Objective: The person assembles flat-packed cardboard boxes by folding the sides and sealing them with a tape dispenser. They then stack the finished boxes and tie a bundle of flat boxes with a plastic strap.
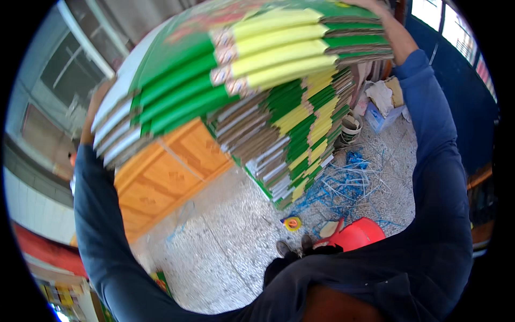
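Note:
A thick stack of flattened cardboard boxes [177,88], green, yellow and white with brown edges, is up in front of me between my arms. At its left end my left hand [100,94] grips the edge, partly hidden and blurred. My right hand [373,6] holds the far right side, its fingers mostly out of sight at the top of the picture. Below and behind the held stack rises a tall pile of similar flattened boxes [292,129], its layers uneven.
Orange cartons [171,172] stand to the left of the pile. Blue and white strapping strips [354,180] lie tangled on the speckled floor. Near my feet are a red plastic stool [362,234] and a yellow tape roll [292,224]. A bucket [350,129] and an open box [382,115] sit at right.

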A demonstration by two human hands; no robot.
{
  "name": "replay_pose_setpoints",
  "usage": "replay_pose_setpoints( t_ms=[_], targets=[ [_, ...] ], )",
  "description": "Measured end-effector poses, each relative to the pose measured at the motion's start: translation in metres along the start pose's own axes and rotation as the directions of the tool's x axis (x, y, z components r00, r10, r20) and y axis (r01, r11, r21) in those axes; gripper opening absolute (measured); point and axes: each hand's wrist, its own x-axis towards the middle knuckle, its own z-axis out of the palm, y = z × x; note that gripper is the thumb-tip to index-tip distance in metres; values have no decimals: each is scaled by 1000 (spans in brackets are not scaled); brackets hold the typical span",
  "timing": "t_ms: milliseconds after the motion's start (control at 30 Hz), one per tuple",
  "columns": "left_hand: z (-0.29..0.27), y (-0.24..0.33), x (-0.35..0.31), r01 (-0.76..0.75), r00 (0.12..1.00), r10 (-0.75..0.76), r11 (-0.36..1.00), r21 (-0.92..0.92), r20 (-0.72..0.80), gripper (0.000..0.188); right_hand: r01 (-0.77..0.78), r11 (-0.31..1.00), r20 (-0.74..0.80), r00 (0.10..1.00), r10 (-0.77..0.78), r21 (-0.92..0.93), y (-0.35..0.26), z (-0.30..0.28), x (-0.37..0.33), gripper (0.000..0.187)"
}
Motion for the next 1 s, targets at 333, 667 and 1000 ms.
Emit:
replay_pose_setpoints(
  t_ms=[333,667,1000],
  targets=[
    [28,4,-73,7,989,-76,875,-484,-124,35,262,898,70,965,-254,-354,3,30,-83,39],
    [49,-38,-268,159,913,-295,894,-419,-282,46,264,694,-71,907,-414,-670,17,92,-285,45],
    [53,-215,-471,279,803,-594,308,-910,45,51,76,971,-32,996,-85,-229,122,367,-310,91]
  ],
)
